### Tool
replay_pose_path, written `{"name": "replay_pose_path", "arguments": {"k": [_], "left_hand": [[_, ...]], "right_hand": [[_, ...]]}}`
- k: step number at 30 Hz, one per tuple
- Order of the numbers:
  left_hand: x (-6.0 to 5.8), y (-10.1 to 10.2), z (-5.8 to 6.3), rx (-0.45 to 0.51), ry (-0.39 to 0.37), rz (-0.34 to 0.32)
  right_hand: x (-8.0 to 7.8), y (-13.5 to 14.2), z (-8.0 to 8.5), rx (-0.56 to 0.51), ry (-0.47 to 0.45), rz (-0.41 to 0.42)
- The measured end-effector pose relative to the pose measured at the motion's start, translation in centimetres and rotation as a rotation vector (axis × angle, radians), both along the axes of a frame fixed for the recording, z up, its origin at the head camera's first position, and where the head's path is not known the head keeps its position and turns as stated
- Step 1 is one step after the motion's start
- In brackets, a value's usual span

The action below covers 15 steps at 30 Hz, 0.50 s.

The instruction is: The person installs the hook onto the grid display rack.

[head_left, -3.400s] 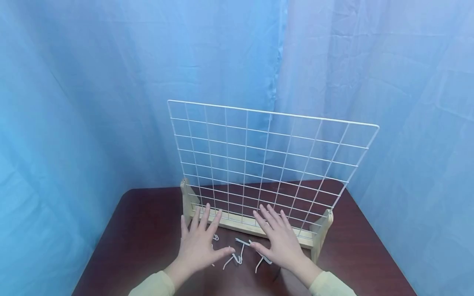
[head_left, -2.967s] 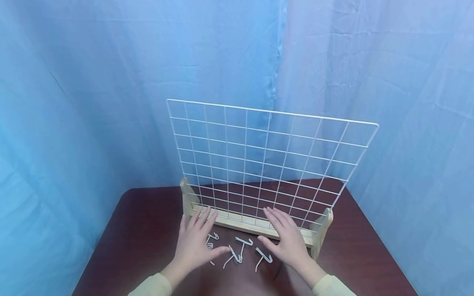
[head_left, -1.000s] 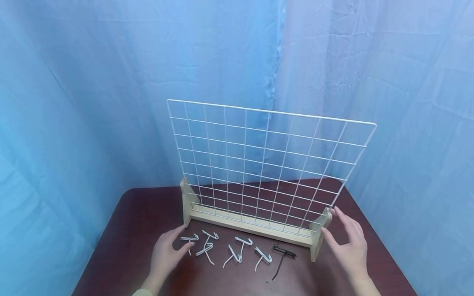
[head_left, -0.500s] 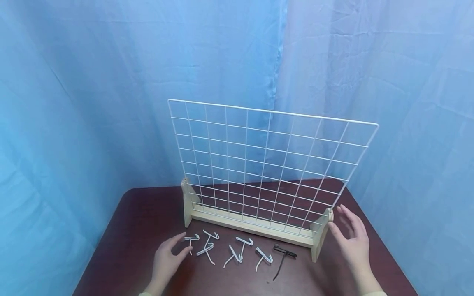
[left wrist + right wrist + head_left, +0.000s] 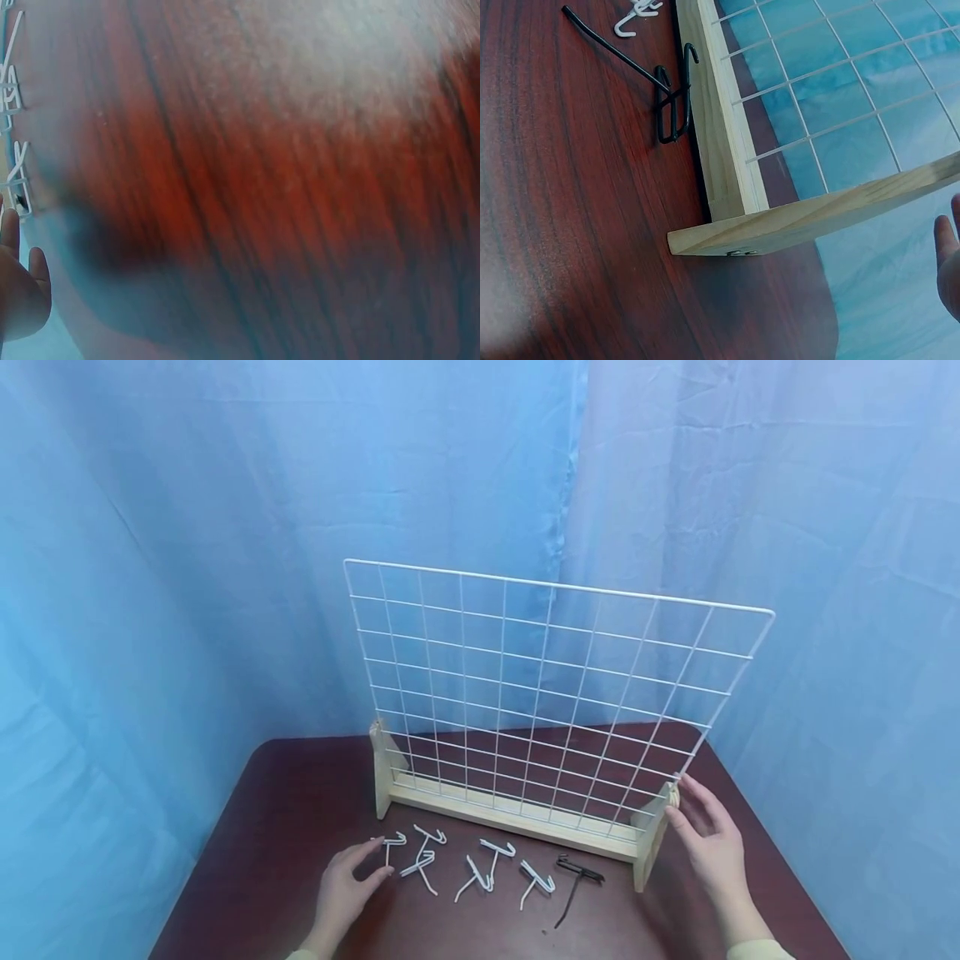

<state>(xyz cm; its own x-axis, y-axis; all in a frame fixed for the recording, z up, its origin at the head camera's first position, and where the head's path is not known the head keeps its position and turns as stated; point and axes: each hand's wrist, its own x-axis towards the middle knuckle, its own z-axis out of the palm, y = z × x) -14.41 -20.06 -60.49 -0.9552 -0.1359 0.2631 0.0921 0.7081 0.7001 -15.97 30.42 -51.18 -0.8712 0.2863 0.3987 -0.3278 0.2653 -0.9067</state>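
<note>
My left hand (image 5: 341,889) is low beside the leftmost white wire hook (image 5: 395,840), its thumb and forefinger apart around the hook's near end. In the left wrist view, fingertips (image 5: 39,264) show close to a white hook (image 5: 22,180) at the left edge. My right hand (image 5: 714,843) is at the right end board (image 5: 651,852) of a wooden stand, thumb in front and fingers behind, spread apart. The right wrist view shows that end board (image 5: 780,223) with part of the hand at the right edge. A white wire grid panel (image 5: 552,585) stands upright in the stand.
Several more white hooks (image 5: 536,877) lie in front of the stand's base bar (image 5: 517,812). A black hook (image 5: 579,869) lies at the right of the row. Blue curtains (image 5: 225,568) enclose the dark red table (image 5: 300,793) behind and at the sides.
Both hands have moved apart from over the hooks, the left to the leftmost hook, the right to the stand's right end. Within the last half second, the right fingers came nearer the end board.
</note>
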Motion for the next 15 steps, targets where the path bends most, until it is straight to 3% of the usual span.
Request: {"name": "replay_pose_path", "arguments": {"k": [5, 15], "left_hand": [[-0.1, 0.0, -0.8, -0.01, 0.067, -0.003], [-0.1, 0.3, -1.5, -0.046, 0.046, -0.002]], "right_hand": [[-0.3, 0.0, -0.2, -0.015, -0.009, -0.019], [-0.3, -0.3, 0.5, 0.087, 0.009, -0.078]]}}
